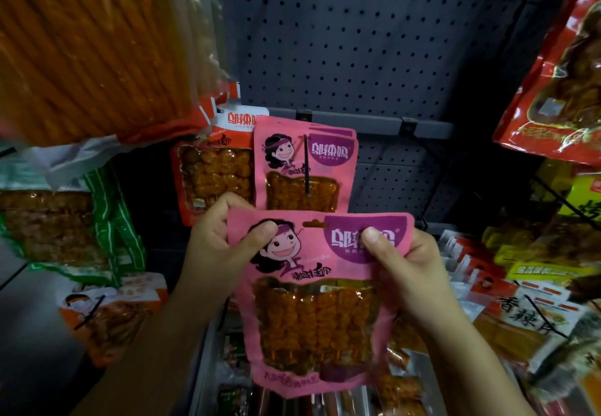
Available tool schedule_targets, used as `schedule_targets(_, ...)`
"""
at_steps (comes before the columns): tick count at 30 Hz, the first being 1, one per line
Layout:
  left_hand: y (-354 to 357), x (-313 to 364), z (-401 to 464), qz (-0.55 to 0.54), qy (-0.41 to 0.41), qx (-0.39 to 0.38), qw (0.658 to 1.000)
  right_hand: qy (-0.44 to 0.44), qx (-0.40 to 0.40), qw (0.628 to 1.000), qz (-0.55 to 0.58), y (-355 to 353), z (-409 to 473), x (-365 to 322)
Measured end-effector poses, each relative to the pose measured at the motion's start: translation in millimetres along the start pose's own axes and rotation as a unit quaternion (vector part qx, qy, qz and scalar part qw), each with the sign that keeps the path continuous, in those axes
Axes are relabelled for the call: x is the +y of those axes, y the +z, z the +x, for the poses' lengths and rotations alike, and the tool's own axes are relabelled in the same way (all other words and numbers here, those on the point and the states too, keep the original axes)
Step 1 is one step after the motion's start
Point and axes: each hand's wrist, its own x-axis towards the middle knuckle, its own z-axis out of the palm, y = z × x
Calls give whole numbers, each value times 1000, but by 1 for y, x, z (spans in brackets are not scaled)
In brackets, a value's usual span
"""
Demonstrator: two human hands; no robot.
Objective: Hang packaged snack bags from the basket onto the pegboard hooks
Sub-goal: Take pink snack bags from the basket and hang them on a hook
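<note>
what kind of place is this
Most likely a shop's snack aisle. A grey pegboard carries wire hooks, with matching pink snack bags hung on one, more packaged snacks hang all around, and both hands hold another pink bag up for hanging.

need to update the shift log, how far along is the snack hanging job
Done: matching pink bags already hang on the black hook on the pegboard. In hand: the left hand and right hand pinch another pink bag by its top corners, below the hook, not yet threaded on. Left: hang this one; more packets show underneath.
</note>
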Motion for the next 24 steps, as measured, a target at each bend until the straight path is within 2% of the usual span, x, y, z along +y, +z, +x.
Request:
schedule_targets(4,1,17,7,-8,72,4,997,-22,9,999,31,4,3,-12)
schedule_targets(6,1,20,12,1,82,11,997,-16,25,999,28,6,8,-15)
schedule_targets(18,0,5,18,-20,11,11,1000,56,61,997,7,15,17,-2)
schedule_targets(24,-4,-5,20,-11,8,1,1000,45,68,996,-44,17,19,5)
